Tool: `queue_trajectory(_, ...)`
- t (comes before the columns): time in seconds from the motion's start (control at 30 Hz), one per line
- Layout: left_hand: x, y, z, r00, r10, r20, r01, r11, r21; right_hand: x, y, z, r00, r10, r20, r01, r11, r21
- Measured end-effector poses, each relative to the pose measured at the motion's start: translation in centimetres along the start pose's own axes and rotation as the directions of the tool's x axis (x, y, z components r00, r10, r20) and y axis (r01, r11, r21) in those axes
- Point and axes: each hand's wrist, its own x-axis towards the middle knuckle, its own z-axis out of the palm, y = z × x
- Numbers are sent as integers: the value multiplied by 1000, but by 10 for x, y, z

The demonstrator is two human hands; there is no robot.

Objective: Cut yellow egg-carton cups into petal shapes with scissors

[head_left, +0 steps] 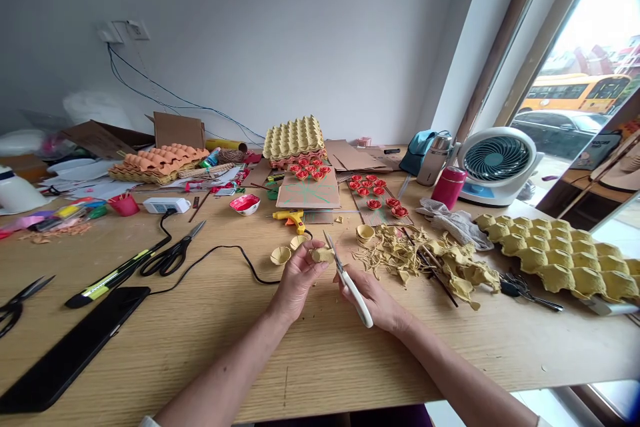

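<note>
My left hand [296, 280] pinches a small yellow egg-carton cup [322, 255] above the wooden table [200, 333]. In my right hand [373, 297] are white-handled scissors [347, 279], fingers closed round the handle, blades pointing up at the cup. Two cut yellow cups [287, 250] lie just behind my left hand, and another cup [365, 233] stands further right. A heap of yellow carton scraps [415, 257] lies to the right of my hands.
A yellow egg tray [555, 257] lies at the right, a fan [497, 163] and pink bottle [449, 187] behind it. Red paper roses [373, 193] and a yellow glue gun [291, 218] sit mid-table. Black scissors [173, 253], a utility knife [107, 279] and a black tablet [70, 350] lie left.
</note>
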Motion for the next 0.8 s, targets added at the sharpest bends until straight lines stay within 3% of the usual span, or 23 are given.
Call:
queue_trajectory(0.4,-3,-4,5,998,-23,-58,21,1000,-23,1,-1,-2,999,-50,-15,48,989,-141)
queue_trajectory(0.8,0,3,2,999,-27,-18,27,1000,13,3,-6,-4,997,-82,-7,79,977,-196)
